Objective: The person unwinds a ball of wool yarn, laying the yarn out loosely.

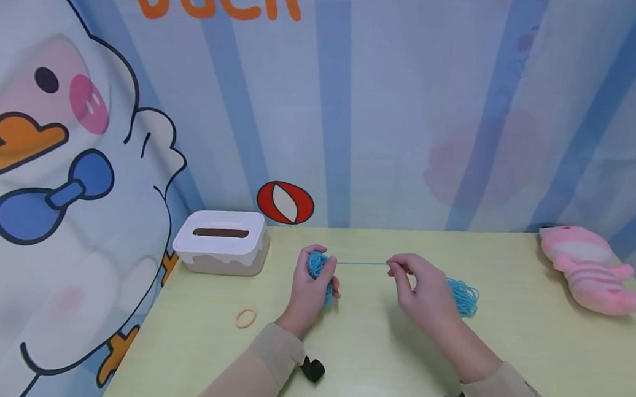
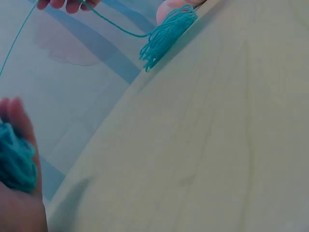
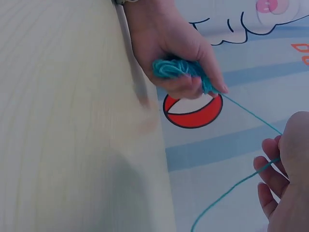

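A bundle of turquoise yarn [image 1: 317, 263] sits in my left hand [image 1: 312, 287], whose fingers and thumb curl round it. From it a single strand [image 1: 362, 264] runs taut to my right hand [image 1: 424, 292], where thumb and forefinger pinch it. In the right wrist view the yarn bundle [image 3: 176, 68] shows in the left palm, and the strand passes on through the right hand [image 3: 277, 169] and hangs down. Behind the right hand a looser yarn pile [image 1: 462, 297] lies on the table; the left wrist view shows a strand linking this pile [image 2: 166, 36] to that hand.
A white and grey tissue box [image 1: 220, 244] stands at the back left of the pale table [image 1: 356, 361]. Nearer lies a small orange-pink ring [image 1: 245, 318]. A pink striped plush toy [image 1: 590, 270] rests at the far right. A printed curtain [image 1: 380, 104] hangs behind.
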`<state>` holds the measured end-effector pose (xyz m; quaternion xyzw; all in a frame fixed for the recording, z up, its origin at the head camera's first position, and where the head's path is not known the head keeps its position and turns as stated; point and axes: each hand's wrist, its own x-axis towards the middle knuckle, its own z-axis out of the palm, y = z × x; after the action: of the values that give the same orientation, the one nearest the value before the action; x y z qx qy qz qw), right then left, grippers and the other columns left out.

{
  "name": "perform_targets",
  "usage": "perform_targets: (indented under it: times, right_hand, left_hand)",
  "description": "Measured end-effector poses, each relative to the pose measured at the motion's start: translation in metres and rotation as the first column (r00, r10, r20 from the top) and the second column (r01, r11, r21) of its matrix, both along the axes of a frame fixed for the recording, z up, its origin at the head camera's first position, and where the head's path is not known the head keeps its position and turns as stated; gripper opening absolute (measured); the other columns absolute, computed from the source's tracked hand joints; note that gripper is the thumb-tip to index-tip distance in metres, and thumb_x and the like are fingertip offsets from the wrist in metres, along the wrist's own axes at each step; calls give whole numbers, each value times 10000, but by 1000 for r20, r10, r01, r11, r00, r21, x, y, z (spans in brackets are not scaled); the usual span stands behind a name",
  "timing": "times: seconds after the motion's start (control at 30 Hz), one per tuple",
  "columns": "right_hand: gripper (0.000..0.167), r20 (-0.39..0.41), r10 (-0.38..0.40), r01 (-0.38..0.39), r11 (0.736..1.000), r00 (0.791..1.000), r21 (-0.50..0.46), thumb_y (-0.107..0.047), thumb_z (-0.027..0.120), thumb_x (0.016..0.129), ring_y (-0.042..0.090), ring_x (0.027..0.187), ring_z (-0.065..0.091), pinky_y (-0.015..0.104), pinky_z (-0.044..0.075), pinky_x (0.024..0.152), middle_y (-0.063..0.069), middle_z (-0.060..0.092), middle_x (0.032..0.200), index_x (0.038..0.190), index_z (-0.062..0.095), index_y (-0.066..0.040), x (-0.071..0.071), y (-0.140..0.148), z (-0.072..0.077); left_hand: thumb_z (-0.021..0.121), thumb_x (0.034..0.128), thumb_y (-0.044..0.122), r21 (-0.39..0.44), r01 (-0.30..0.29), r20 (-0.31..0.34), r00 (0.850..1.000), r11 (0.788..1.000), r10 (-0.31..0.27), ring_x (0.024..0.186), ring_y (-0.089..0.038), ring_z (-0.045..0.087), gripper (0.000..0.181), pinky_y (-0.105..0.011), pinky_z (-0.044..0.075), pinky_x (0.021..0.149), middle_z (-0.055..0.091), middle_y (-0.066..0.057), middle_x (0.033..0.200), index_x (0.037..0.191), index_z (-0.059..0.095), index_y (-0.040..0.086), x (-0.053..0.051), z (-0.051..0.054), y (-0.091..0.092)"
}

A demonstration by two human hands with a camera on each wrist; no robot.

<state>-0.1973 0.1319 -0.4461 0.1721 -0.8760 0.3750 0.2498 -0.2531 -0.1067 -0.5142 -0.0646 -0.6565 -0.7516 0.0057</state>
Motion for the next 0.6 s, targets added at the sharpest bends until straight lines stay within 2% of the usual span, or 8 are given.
perform_targets:
  times: [0.1,0.2,0.3,0.4,0.53,0.6]
  right_hand:
    - [124,-83,-9,8,1000,997,-17,-3,719,1028,216,878,765,295,621,736,18,802,941,1132,775,-42,2,12,0]
    - [138,-147,-27,23,999,989,-28,32,734,999,228,852,772,146,569,787,29,809,922,1114,778,-30,4,26,0]
    - [139,-165,-65,61,998,984,-29,34,742,990,238,849,764,55,499,815,41,814,918,1111,777,-25,6,42,-1]
    - [130,-156,-104,101,994,982,-32,26,740,996,227,856,741,52,483,764,57,814,919,1114,776,-16,8,60,-3]
    - [124,-106,-157,154,987,982,-37,-8,726,1020,-28,857,661,78,458,670,76,814,928,1130,781,-23,10,83,-5]
    - [125,-56,-184,182,983,981,-29,-44,709,1044,-159,874,571,104,447,616,85,816,941,1145,783,-34,12,95,-5]
  left_hand:
    - [688,1102,366,2,-5,-6,1000,1000,5,614,-157,518,437,-226,498,558,554,-32,907,1389,477,113,0,-1,-1]
    - [657,1115,273,73,-11,-32,999,997,14,605,-159,436,263,-219,410,531,532,-11,900,1268,506,121,-1,-1,-1]
    - [630,1111,197,127,-42,-52,997,991,49,623,-155,443,166,-216,413,540,566,-19,903,1205,507,139,-1,0,0]
    - [622,1113,192,116,-96,-52,993,989,103,646,-150,498,239,-221,461,561,587,-21,873,1270,481,80,-1,0,1]
    - [643,1116,241,74,-148,-40,988,986,151,636,-152,536,428,-224,502,576,569,-21,790,1399,416,13,0,1,0]
    - [656,1114,267,58,-170,-39,984,984,173,625,-157,536,427,-221,506,575,571,-21,782,1391,439,26,0,2,-1]
